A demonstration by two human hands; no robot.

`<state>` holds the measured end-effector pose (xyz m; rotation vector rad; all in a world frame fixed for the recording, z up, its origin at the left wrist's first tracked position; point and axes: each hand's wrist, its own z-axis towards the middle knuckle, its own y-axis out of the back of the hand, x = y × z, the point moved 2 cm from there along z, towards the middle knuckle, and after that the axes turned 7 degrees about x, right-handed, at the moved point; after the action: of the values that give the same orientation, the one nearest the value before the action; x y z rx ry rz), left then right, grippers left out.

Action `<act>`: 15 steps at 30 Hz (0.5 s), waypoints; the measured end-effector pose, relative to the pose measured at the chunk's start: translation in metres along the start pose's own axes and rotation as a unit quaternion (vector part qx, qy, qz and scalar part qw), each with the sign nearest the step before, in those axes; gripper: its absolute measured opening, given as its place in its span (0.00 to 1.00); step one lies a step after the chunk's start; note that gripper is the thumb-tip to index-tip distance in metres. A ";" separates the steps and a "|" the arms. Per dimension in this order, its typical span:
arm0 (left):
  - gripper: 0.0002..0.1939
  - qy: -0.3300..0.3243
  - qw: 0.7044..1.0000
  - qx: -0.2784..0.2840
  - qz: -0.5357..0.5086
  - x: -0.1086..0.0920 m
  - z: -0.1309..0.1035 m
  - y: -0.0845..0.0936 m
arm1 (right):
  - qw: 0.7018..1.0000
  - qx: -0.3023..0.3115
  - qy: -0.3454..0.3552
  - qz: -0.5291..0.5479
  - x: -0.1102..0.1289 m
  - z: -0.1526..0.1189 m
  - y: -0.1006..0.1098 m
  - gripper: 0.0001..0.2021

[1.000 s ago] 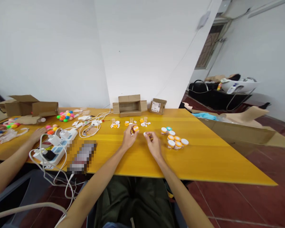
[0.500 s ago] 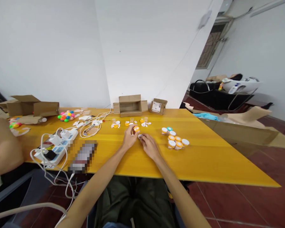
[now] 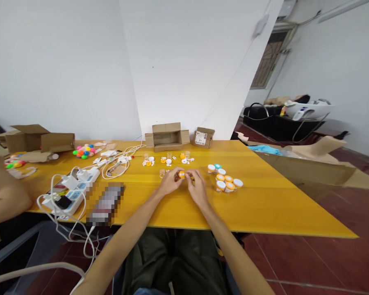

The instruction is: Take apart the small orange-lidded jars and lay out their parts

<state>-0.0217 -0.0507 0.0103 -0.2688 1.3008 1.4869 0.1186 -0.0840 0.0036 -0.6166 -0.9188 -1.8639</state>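
My left hand (image 3: 169, 184) and my right hand (image 3: 197, 185) meet over the yellow table (image 3: 264, 196), both pinching a small jar with an orange lid (image 3: 181, 174) between their fingertips. A small clear jar (image 3: 162, 173) stands just left of my left hand. To the right of my right hand sits a cluster of several small capped jars (image 3: 224, 180) with orange, white and teal lids. Loose lids and small parts (image 3: 169, 159) lie scattered behind my hands.
An open cardboard box (image 3: 167, 136) and a smaller box (image 3: 203, 137) stand at the table's back. A power strip with white cables (image 3: 74, 186) and a blurred object (image 3: 106, 203) lie left. Coloured balls (image 3: 84, 150) are further left. Another person's arm (image 3: 4, 196) rests at the left edge.
My hands came together on the orange-lidded jar, nearer to me. The white lid seen in my right fingers is no longer visible. The other person's arm pulled back from the table.
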 end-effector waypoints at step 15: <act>0.14 0.001 0.998 0.046 0.033 -0.004 -0.001 0.001 | 0.999 0.026 0.009 -0.035 -0.008 -0.002 -0.004 0.06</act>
<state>-0.0213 -0.0535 0.0134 -0.1694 1.3880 1.4776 0.1181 -0.0804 -0.0045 -0.5415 -0.9856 -1.8986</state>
